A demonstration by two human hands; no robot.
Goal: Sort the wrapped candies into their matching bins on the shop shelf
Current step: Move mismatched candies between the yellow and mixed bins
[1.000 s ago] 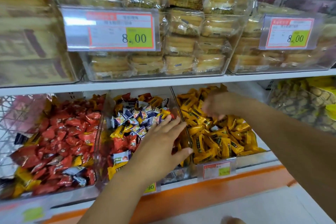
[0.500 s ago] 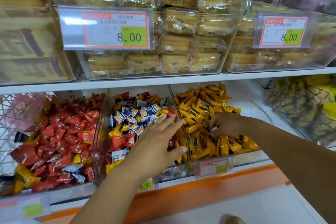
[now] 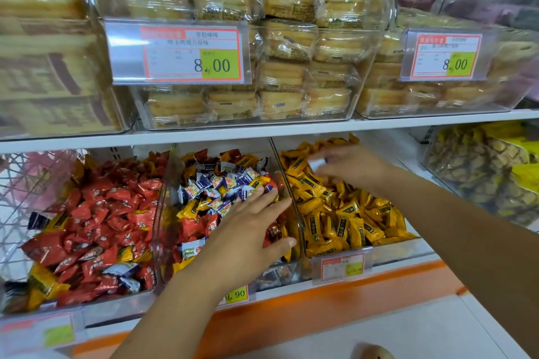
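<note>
Three clear bins sit side by side on the lower shelf. The left bin [image 3: 116,304] holds mostly red candies [image 3: 96,221] with a few yellow and blue strays. The middle bin [image 3: 167,183] is a mix of blue-and-white candies [image 3: 215,183], red and yellow ones. The right bin [image 3: 390,253] is full of yellow candies [image 3: 344,221]. My left hand [image 3: 248,230] lies flat, fingers straight, on the middle bin's pile. My right hand [image 3: 350,166], blurred, hovers over the back of the yellow bin and pinches a small pale wrapped candy [image 3: 316,162].
A white shelf board [image 3: 262,132] runs just above the bins, carrying clear tubs of wrapped cakes [image 3: 288,46] with price tags. A bin of yellow-brown snacks [image 3: 481,172] stands at the right. A wire basket [image 3: 17,201] is at the far left. The orange shelf edge [image 3: 320,309] runs below.
My right hand dipped forward into the yellow pile, then lifted back toward the rear of that bin with a small pale candy between its fingers. The left hand stayed flat on the middle bin.
</note>
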